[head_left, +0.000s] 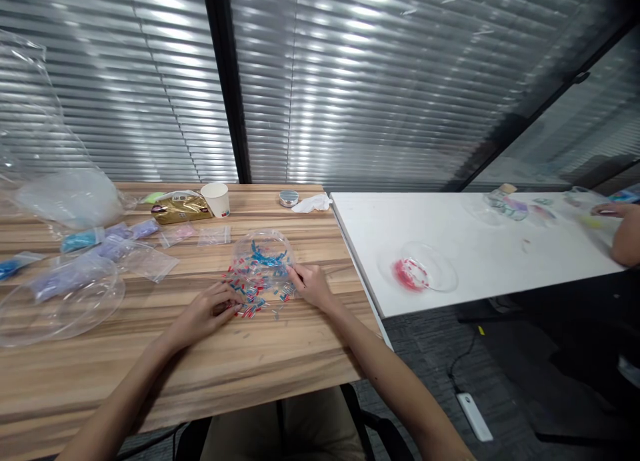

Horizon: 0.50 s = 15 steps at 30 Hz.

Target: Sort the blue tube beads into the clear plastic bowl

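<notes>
On the wooden table, small red, blue and clear tube-shaped pieces (pixel 253 306) lie scattered in front of a clear plastic dish (pixel 265 236). Blue pieces gather inside the dish, with some red ones at its left. My right hand (pixel 311 284) grips the dish's right rim between thumb and fingers. At the left edge of the loose pieces is my left hand (pixel 213 308), its fingers curled and thumb brought close to them. Whatever may be between those fingertips is too small to make out.
Small bags of purple pieces (pixel 114 246), clear plastic dishes (pixel 65 301), a gold tissue pack (pixel 181 208) and a paper cup (pixel 215 199) stand left. A round tin (pixel 289 198) sits behind. On the adjoining white table are a dish with red pieces (pixel 413 274) and another person's hand (pixel 610 210).
</notes>
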Tool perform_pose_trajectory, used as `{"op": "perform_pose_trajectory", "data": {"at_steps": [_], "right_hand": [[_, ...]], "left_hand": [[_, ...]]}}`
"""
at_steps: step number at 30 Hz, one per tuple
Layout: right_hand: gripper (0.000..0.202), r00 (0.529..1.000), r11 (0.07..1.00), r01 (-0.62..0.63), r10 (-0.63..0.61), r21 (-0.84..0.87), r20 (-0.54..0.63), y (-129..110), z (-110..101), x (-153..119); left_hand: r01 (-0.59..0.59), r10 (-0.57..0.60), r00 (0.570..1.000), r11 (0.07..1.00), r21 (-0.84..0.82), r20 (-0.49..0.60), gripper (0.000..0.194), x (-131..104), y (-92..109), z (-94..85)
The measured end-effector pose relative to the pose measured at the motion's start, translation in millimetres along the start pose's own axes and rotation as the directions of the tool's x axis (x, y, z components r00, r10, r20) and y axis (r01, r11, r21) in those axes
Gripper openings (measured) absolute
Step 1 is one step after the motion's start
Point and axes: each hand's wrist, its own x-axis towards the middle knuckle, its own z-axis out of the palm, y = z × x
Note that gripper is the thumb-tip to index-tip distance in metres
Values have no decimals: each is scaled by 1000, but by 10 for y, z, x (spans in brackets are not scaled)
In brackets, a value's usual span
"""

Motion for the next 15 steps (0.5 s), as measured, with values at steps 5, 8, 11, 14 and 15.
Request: {"op": "perform_pose_trajectory", "data": {"at_steps": [5, 8, 11, 14, 15], "right_hand": [[33, 999, 1000, 4, -3, -18, 41, -25, -30, 8], [31, 998, 1000, 0, 2, -31, 62, -36, -40, 8], [31, 997, 999, -9, 13, -47, 78, -39, -41, 7], [31, 996, 998, -15, 20, -59, 89, -37, -38, 7], [31, 996, 998, -15, 21, -62, 92, -36, -37, 8]], "left_hand": [[25, -25, 999, 1000, 6, 22, 21, 1, 9, -12], [31, -31, 999, 999, 11, 28, 22, 3, 14, -15], [29, -29, 999, 1000, 7, 26, 22, 2, 15, -15], [30, -30, 999, 1000, 6, 23, 22, -3, 12, -14], [33, -33, 999, 999, 6, 22, 22, -4, 9, -13]]}}
